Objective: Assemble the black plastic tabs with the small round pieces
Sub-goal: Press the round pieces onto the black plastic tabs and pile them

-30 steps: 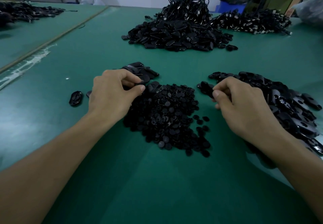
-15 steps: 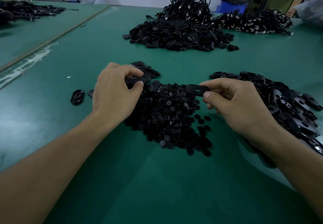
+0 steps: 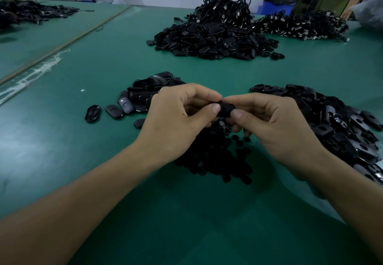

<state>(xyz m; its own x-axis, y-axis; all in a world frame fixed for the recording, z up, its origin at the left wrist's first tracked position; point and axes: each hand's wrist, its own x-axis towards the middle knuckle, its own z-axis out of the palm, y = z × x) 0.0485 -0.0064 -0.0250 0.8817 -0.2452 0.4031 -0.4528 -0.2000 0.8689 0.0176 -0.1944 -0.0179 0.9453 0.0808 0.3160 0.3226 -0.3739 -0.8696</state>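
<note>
My left hand [image 3: 178, 117] and my right hand [image 3: 269, 124] meet above the middle of the green table [image 3: 186, 213]. Both pinch one black plastic tab [image 3: 226, 109] between thumbs and fingers. Whether a small round piece sits in the left fingers is hidden. Under the hands lies a heap of small round pieces [image 3: 215, 159]. A pile of black tabs with holes [image 3: 339, 124] spreads to the right. A smaller pile of tabs [image 3: 145, 93] lies behind the left hand.
A loose tab [image 3: 92, 113] and another [image 3: 114, 111] lie at the left. A big mound of black parts and cables [image 3: 215, 35] stands at the back, more cable parts [image 3: 300, 25] to its right, a dark pile [image 3: 31, 13] far left. A seam [image 3: 62, 45] crosses the table.
My right hand carried a tab leftward from the right pile. My left hand moved right from the small pile. Both hands now hold the tab together above the round pieces.
</note>
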